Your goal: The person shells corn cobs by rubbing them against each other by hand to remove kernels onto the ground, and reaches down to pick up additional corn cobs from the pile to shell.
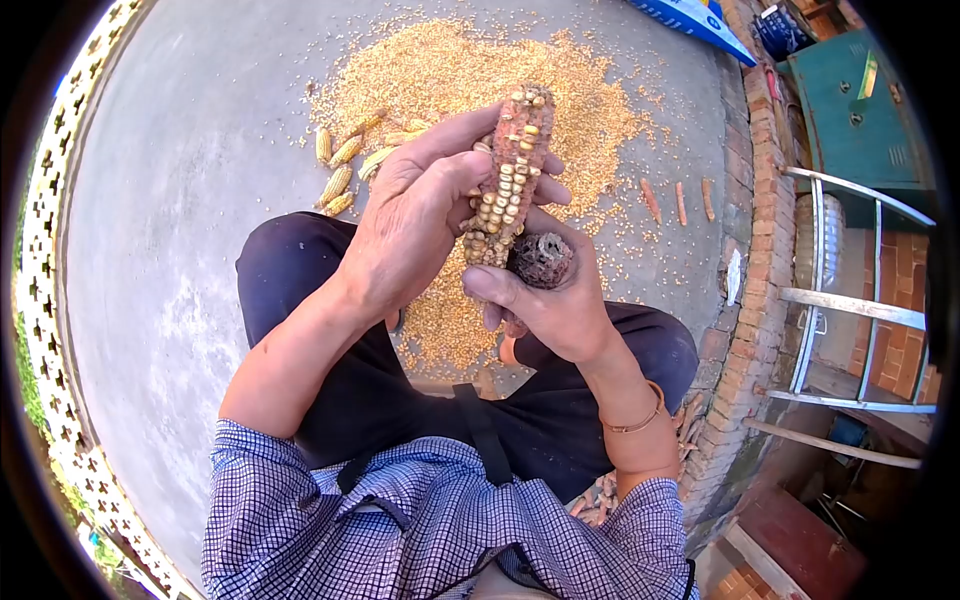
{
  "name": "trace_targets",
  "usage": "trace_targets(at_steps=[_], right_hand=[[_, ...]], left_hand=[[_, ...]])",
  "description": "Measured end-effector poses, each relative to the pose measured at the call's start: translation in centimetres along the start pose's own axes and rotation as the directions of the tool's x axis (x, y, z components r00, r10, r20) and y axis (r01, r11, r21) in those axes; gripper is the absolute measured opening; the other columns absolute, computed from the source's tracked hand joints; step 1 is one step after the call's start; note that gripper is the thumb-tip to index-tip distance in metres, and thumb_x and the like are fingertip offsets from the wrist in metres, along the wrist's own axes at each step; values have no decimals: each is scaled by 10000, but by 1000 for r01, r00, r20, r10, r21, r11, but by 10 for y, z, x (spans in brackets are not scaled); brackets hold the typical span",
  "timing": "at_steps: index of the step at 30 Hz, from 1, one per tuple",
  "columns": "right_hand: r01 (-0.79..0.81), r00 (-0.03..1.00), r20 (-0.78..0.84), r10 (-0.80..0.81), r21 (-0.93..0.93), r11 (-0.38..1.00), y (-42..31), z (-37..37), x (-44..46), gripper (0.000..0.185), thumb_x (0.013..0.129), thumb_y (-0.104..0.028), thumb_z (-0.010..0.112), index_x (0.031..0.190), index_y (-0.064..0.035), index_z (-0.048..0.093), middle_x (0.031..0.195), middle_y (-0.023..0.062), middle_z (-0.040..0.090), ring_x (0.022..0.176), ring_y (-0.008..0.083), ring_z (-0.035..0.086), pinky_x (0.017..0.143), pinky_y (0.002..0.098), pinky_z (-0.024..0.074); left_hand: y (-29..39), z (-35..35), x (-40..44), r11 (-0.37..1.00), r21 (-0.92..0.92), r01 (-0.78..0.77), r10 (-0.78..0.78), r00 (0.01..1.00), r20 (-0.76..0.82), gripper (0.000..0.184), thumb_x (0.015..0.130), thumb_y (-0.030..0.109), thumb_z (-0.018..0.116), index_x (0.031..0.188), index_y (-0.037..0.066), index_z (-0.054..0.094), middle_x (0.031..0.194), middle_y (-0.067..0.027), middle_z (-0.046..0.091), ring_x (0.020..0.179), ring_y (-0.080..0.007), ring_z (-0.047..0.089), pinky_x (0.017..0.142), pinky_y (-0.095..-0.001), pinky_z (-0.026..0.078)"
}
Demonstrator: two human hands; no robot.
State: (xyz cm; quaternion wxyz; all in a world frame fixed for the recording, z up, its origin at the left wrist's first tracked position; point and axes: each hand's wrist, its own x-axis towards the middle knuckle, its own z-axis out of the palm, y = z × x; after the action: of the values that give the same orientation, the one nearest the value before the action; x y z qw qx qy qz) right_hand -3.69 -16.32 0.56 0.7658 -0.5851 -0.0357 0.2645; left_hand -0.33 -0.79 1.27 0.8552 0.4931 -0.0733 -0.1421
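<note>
A partly stripped corn cob [512,180], reddish with rows of pale kernels left on it, stands nearly upright between my hands. My left hand [420,200] is wrapped round its upper and middle part from the left, with fingertips showing behind it. Lower down, my right hand [545,300] has its thumb at the cob's bottom end and its fingers round a dark, bare cob [541,261], whose round end faces up. The two cobs touch or nearly touch. Below and beyond them spreads a pile of loose yellow kernels [450,80].
Several unshelled ears [338,183] lie left of the pile. Three bare cobs [682,203] are on the concrete floor [180,250] at right. More cobs [690,420] lie beside my right leg. A brick edge [765,230], metal ladder [850,305] and green cabinet [860,110] stand at right.
</note>
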Motion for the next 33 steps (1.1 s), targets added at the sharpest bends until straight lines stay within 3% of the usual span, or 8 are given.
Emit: trace_targets(at_steps=[7, 13, 15, 16, 19, 24, 28, 33], right_hand=[[-1, 1000, 13, 1, 9, 1000, 0, -2, 0, 344, 852, -92, 738, 1117, 41, 563, 857, 43, 643, 620, 80, 607, 525, 216, 519], [38, 999, 8, -37, -17, 999, 1, -1, 1, 350, 856, -93, 734, 1121, 52, 556, 963, 53, 619, 669, 81, 619, 537, 223, 526], [147, 989, -23, -148, -36, 988, 8, 3, 4, 344, 856, -79, 729, 1118, 57, 551, 1039, 53, 591, 707, 79, 624, 549, 225, 529], [126, 992, -23, -127, -39, 991, 10, 2, 4, 338, 856, -66, 724, 1118, 59, 549, 1063, 52, 575, 726, 76, 623, 553, 223, 529], [96, 995, -16, -98, -87, 991, 13, 0, 5, 319, 856, -34, 709, 1114, 59, 546, 1106, 51, 547, 757, 70, 621, 562, 217, 528], [183, 983, -21, -185, -73, 980, 14, 5, 6, 297, 860, -34, 705, 1102, 48, 554, 1103, 60, 562, 716, 66, 613, 557, 212, 522], [-46, 999, 13, 46, -26, 999, -1, 1, 1, 309, 863, -53, 711, 1106, 53, 553, 1101, 56, 556, 703, 68, 611, 548, 213, 521], [56, 998, -18, -56, -35, 998, 2, 3, 1, 288, 861, -62, 717, 1081, 38, 560, 906, 39, 613, 648, 68, 606, 539, 207, 516]], left_hand=[[-9, -7, -1, 988, 121, -96, 87, 993, 74, 682, 905, 302, 595, 1419, -74, 351, 1188, -234, 582, 1067, -285, 626, 931, -407, 533], [-14, -9, -3, 977, 151, -148, 130, 984, 126, 642, 959, 273, 551, 1451, -55, 301, 1220, -231, 568, 1095, -258, 610, 950, -401, 513], [-20, -15, -6, 880, 432, -198, 170, 980, 102, 569, 983, 206, 482, 1462, -37, 293, 1230, -224, 566, 1108, -251, 601, 970, -382, 495], [-21, -17, -7, 801, 560, -211, 191, 977, 95, 537, 995, 172, 447, 1467, -28, 288, 1235, -221, 564, 1114, -248, 596, 979, -372, 487], [-16, -9, -9, 699, 692, -180, 191, 980, 63, 474, 994, 77, 347, 1458, -11, 319, 1221, -211, 575, 1114, -245, 591, 990, -349, 472], [-11, -11, -2, 963, 265, -54, 48, 998, 31, 454, 970, 55, 323, 1408, -56, 363, 1179, -229, 588, 1077, -261, 610, 958, -361, 502], [-4, -7, 0, 1000, -28, 5, -4, 998, 59, 450, 972, 94, 349, 1388, -75, 377, 1145, -236, 599, 1043, -279, 633, 931, -374, 529], [-6, -1, -1, 995, 99, -28, 24, 999, 39, 458, 976, 119, 354, 1387, -82, 376, 1138, -251, 601, 1021, -297, 645, 903, -395, 549]])
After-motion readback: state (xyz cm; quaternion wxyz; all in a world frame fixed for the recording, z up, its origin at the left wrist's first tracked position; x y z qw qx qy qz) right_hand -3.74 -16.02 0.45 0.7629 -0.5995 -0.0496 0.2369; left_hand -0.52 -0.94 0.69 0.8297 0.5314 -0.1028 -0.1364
